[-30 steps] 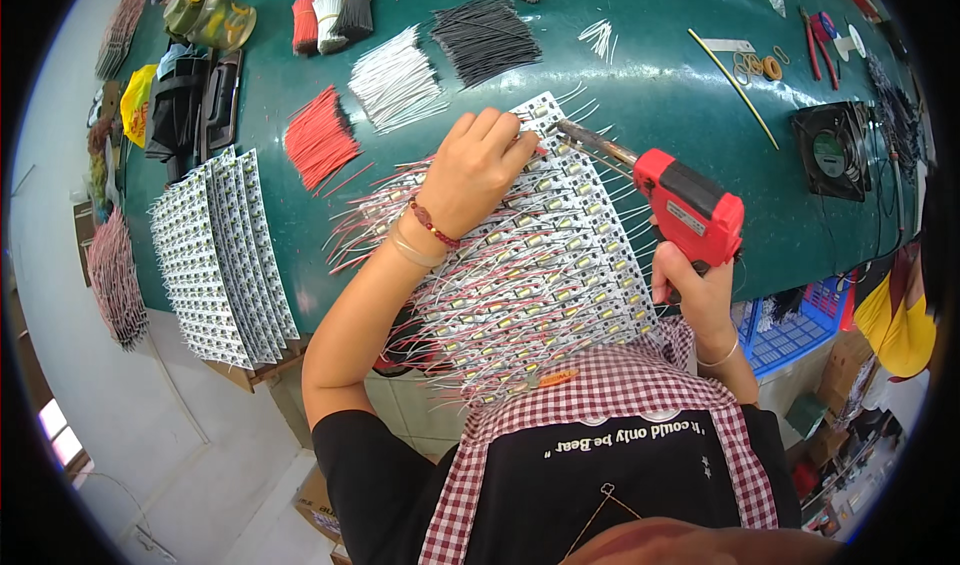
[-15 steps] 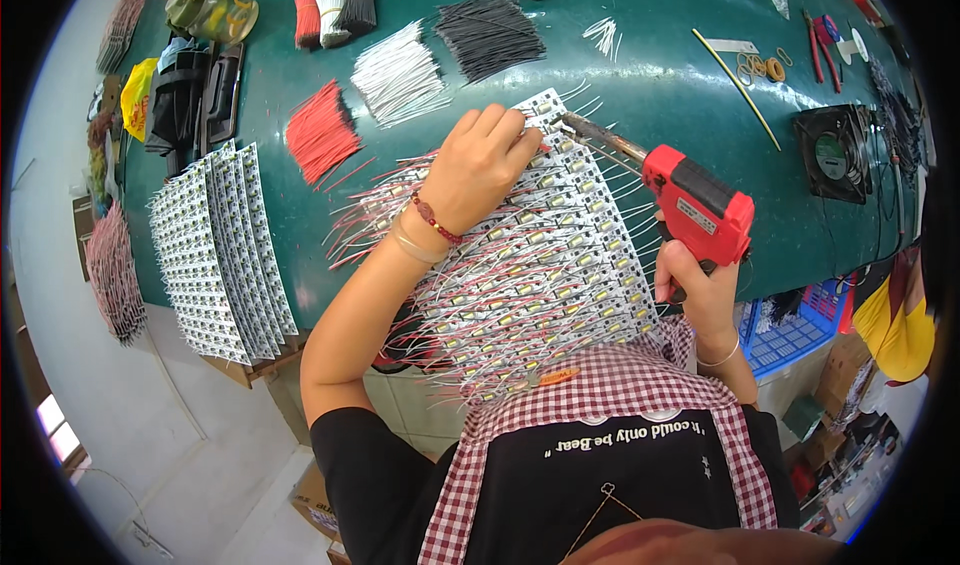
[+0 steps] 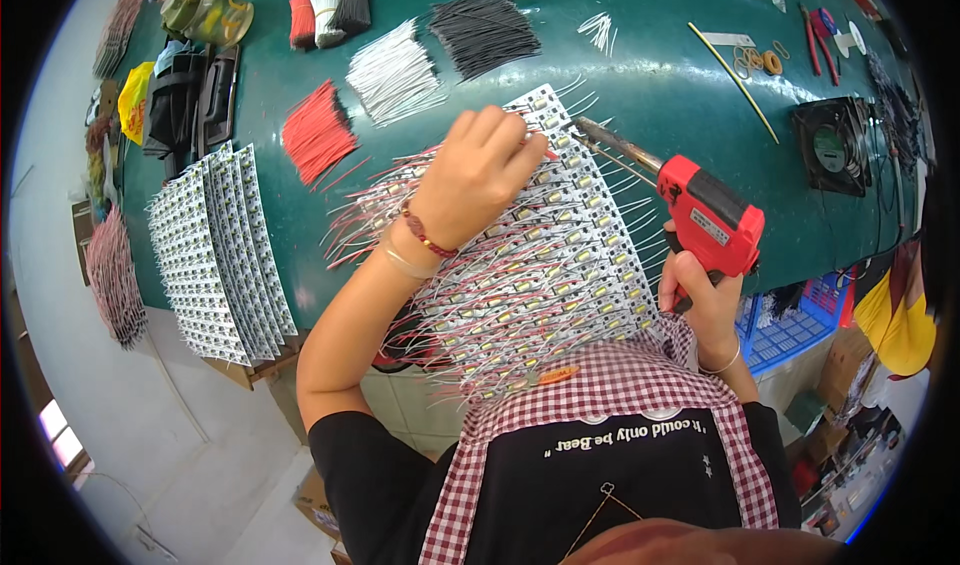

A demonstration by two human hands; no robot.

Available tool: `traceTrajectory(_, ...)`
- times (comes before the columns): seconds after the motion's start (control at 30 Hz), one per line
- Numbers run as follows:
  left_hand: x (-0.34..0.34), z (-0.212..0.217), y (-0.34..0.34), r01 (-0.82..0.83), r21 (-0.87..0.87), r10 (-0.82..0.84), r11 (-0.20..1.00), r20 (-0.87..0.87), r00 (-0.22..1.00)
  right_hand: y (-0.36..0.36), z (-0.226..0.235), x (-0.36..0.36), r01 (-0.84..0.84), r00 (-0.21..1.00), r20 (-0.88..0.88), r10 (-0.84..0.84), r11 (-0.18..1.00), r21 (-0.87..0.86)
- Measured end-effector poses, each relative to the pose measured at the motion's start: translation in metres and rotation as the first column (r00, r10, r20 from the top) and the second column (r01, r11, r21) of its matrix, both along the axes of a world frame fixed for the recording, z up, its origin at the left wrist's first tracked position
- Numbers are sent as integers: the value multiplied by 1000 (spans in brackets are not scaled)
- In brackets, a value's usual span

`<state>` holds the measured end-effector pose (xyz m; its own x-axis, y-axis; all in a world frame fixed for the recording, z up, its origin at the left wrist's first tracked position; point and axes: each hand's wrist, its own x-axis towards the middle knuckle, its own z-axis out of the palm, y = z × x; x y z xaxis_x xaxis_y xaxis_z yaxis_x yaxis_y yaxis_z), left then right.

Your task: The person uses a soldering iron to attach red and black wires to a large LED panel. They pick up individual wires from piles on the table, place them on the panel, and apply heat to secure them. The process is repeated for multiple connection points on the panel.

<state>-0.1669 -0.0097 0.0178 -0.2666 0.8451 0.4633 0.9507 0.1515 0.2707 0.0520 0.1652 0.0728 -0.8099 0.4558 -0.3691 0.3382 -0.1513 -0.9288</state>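
1. Most rows on the board sheet [image 3: 606, 261], under the left hand [image 3: 478, 180], carry wires [image 3: 350, 250]; stacked sheets [image 3: 205, 265] appear unwired.
2. Left fingers bent together; hold unclear.
3. Right hand [image 3: 705, 300]: fingers wrapped round soldering gun [image 3: 710, 215].

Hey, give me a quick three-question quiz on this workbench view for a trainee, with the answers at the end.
1. Which hand holds the red and black gun-shaped tool? A: left. B: right. C: both.
2. True or false: the large pile of loose white wires lies between the loose red wires and the loose black wires.
3. What lies directly beneath the left hand?

Key:
1. B, the right hand.
2. True.
3. A white circuit-board panel with many thin wires on it.
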Motion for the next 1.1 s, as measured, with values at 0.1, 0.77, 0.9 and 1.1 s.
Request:
traceTrajectory(0.1, 6, -15, 0, 20, -17, -19, 1000, 41, 999, 1, -1, 5, -54, 996, 68, 54, 999, -8)
traceTrajectory(0.77, 15, -16, 1, 2, -73, 0, 997, 34, 999, -3, -10, 16, -78, 997, 24, 78, 997, 23)
traceTrajectory(0.9, 15, -14, 1, 2, -91, 1, 996, 29, 1000, -3, -10, 16, -64, 998, 25, 64, 998, 5)
traceTrajectory(1.1, 14, -15, 0, 8, -90, -7, 996, 16, 1000, -4, -12, 15, -133, 989, 76, 130, 990, 39)
